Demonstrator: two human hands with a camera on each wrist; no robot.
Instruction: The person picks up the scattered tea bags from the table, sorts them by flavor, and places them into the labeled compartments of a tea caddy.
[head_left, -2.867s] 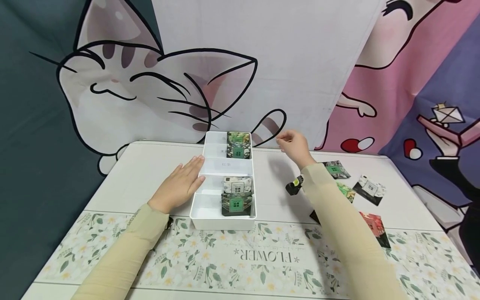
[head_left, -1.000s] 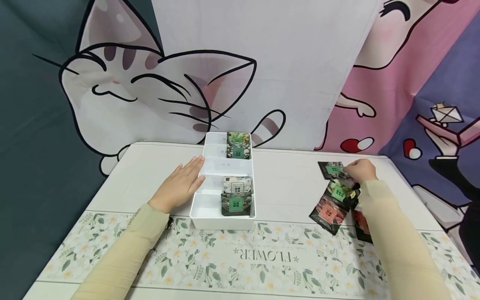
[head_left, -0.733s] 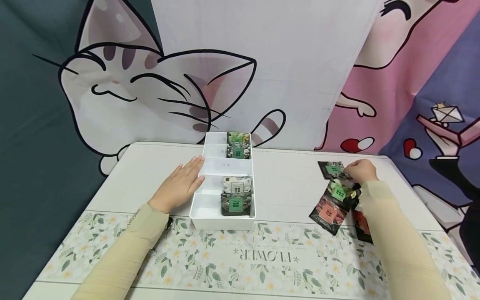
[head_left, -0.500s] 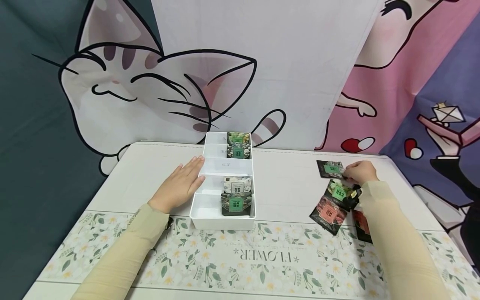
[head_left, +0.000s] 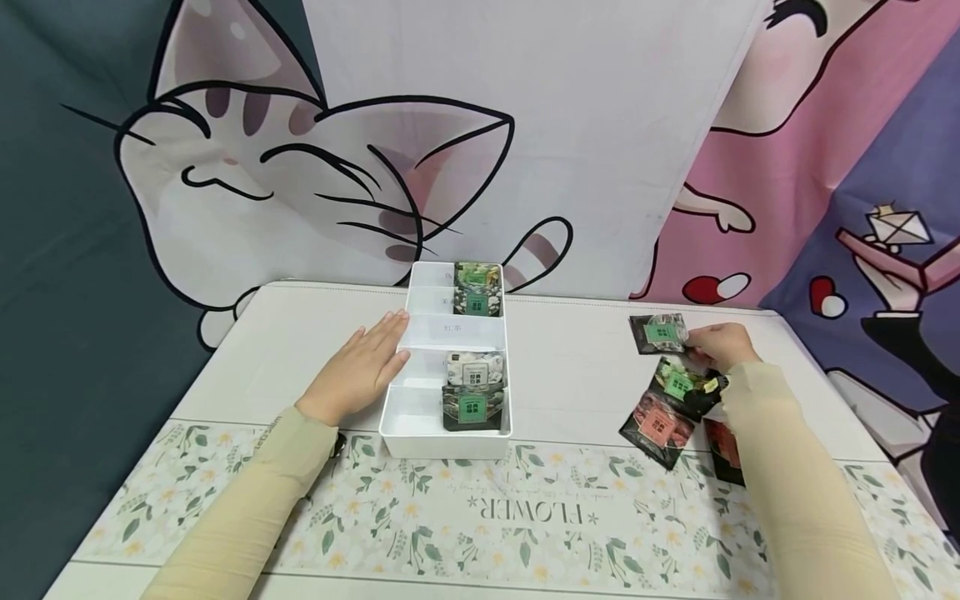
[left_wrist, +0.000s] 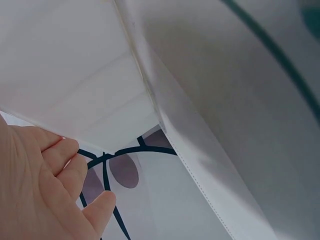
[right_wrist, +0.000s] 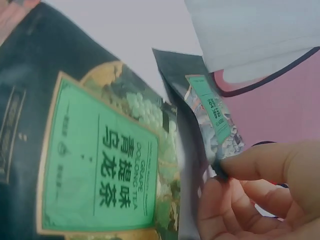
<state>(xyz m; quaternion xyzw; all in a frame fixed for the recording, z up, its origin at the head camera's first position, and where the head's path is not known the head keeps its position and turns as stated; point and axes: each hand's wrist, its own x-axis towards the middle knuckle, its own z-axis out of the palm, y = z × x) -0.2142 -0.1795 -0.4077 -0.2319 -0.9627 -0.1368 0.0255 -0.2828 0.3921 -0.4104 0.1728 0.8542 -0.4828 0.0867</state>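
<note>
My right hand [head_left: 722, 346] pinches the edge of a black tea sachet with a green label [head_left: 660, 332] between thumb and fingers. In the right wrist view that sachet [right_wrist: 215, 110] stands tilted, its corner between the fingertips. Close in front there is a grape oolong tea sachet [right_wrist: 100, 165] with a green label. My left hand [head_left: 354, 371] lies with straight fingers along the left side of a white divided box [head_left: 446, 448]. Inside the box, green-labelled sachets [head_left: 472, 408] and a white sachet [head_left: 475, 369] stand in compartments at the right.
A red-labelled sachet [head_left: 656, 427] lies below the oolong one on the table [head_left: 570, 367]. Another red sachet [head_left: 722, 450] is partly hidden by my right sleeve. The box's middle compartment [head_left: 450, 331] shows only its printed label. A cartoon cloth [head_left: 600, 125] hangs behind the table.
My right hand has moved from beside the box's far end rightward to the sachets and taken hold of the green-labelled one, which has shifted slightly left and back. My left hand has stayed put.
</note>
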